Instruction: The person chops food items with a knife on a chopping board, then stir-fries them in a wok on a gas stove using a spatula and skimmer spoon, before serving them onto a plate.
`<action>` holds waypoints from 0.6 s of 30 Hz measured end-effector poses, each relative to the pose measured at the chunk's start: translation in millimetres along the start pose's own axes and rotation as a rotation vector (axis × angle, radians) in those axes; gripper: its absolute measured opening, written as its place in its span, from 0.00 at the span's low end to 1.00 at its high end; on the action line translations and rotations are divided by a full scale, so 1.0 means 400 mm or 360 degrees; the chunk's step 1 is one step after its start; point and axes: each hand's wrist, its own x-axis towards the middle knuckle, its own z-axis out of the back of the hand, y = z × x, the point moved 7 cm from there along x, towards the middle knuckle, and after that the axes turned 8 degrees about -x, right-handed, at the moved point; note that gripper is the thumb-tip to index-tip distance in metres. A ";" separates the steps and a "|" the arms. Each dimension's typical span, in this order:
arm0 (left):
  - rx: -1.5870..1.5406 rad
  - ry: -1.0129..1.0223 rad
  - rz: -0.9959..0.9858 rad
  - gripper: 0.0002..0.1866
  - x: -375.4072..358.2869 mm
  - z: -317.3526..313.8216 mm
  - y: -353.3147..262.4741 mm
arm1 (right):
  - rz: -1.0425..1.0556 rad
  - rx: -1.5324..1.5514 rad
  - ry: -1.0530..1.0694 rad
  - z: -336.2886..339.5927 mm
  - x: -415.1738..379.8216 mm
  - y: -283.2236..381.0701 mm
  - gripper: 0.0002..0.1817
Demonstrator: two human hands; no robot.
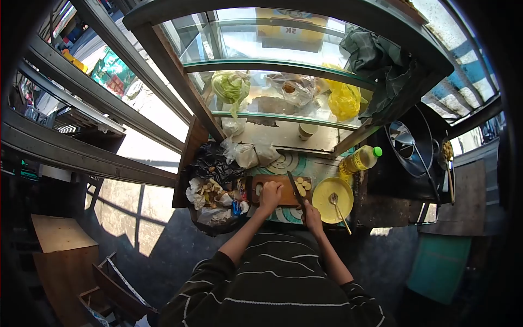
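Note:
My right hand [312,218] grips the handle of a knife [295,186], its blade pointing away from me over the cutting board [266,179]. On the wooden board my left hand [271,197] is closed, fingers curled; what they hold, if anything, is hidden. Pale round slices [303,188] lie right of the blade at the board's edge. To the right of the board stands a yellow bowl [323,210] of pale yellow contents, with a spoon [334,199] in it. Behind the bowl is a green-capped bottle of yellow liquid [360,159].
Left of the board, a waste container [213,218] holds scraps and plastic. A black bag [217,162] and filled clear bags [248,156] lie behind it. The glass case [280,65] contains a leafy vegetable [231,88] and a yellow bag [345,102]. A black wok [409,146] stands right.

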 end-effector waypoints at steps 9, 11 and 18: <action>0.0740 -0.0089 -0.0458 0.16 -0.077 0.004 -0.024 | -0.0021 0.0107 0.0053 -0.082 -0.064 -0.120 0.18; 0.0710 -0.0074 -0.0415 0.18 -0.083 0.016 0.009 | 0.0013 0.0032 0.0063 -0.095 -0.065 -0.110 0.17; 0.0461 -0.0047 -0.0377 0.18 -0.107 0.024 0.058 | 0.0072 -0.0080 0.0130 -0.124 -0.073 -0.065 0.17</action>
